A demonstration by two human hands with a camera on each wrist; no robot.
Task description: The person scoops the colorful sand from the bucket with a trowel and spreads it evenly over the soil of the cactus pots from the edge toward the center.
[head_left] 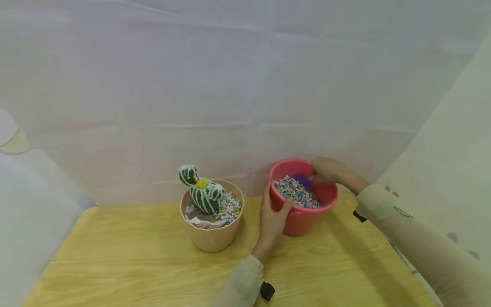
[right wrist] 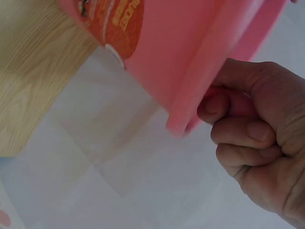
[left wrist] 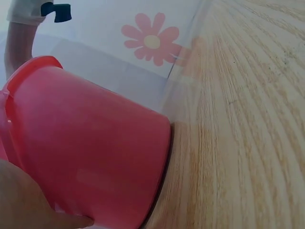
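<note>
Standing on the left of the wooden table, the beige pot holds a toy cactus tilted over brown filling, with coloured pebbles banked on one side only; a knock could tip the cactus further. Beside it the left hand steadies the pink bucket, thumb hooked over the near rim. At the far rim the right hand curls its fingers around a purple scoop buried in pebbles. An overfilled scoop could scatter beads across the table between the two containers.
</note>
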